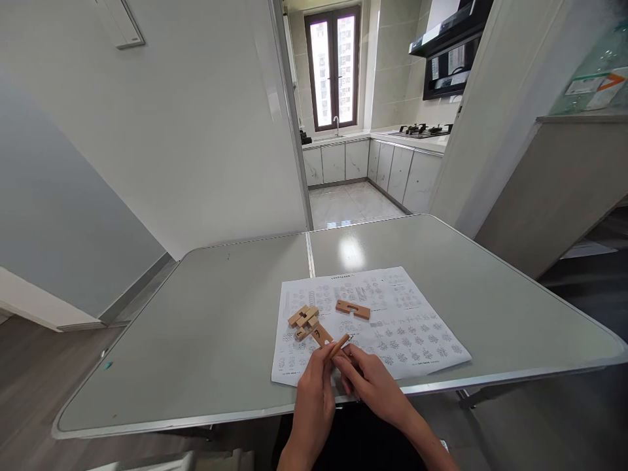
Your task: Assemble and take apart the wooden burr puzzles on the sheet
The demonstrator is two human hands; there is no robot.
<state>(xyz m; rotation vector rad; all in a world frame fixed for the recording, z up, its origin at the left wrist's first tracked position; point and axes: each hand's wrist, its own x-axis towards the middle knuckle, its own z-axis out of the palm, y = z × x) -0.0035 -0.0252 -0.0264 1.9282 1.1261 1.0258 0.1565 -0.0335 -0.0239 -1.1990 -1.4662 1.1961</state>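
Right hand [375, 383] over table edge [490, 378], wide tabletop [515, 320] rightward

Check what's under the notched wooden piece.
The printed sheet shows all around the notched wooden piece, with small drawings just beside it. Whatever is printed directly beneath is covered.

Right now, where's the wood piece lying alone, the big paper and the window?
Lone wood piece [364, 313]: head view, on its right end.
Big paper [432, 350]: head view, lower right part.
Window [334, 72]: head view, middle frame bar.
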